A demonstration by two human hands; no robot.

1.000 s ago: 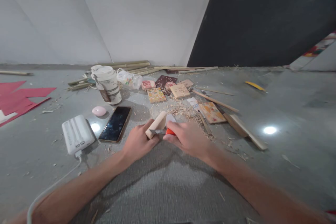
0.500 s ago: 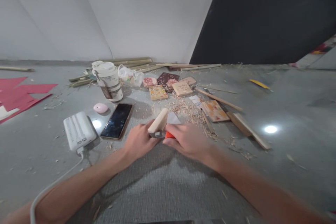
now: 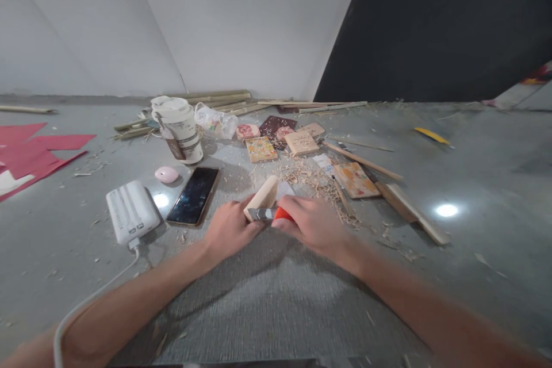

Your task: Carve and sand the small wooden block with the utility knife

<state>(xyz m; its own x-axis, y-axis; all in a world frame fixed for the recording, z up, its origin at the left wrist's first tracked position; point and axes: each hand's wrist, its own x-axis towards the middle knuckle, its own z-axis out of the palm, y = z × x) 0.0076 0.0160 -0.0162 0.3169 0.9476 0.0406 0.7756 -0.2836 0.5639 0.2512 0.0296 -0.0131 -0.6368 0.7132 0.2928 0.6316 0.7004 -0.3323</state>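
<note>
My left hand is closed around a pale block of wood, whose upper end sticks out past the fingers. In my right hand is a utility knife with an orange-red handle; its metal blade lies against the lower end of the wood. A white paper-like piece shows just behind the hands. Curly wood shavings are scattered beyond them on the floor.
To the left are a phone, a white power bank with a cable, a pink case and a white cup. Carved blocks, a patterned square, wood strips and a yellow cutter lie beyond and right.
My right hand has shifted slightly right with the utility knife, and more of its blade shows against the wood. The left hand keeps its hold; the view has tilted slightly.
</note>
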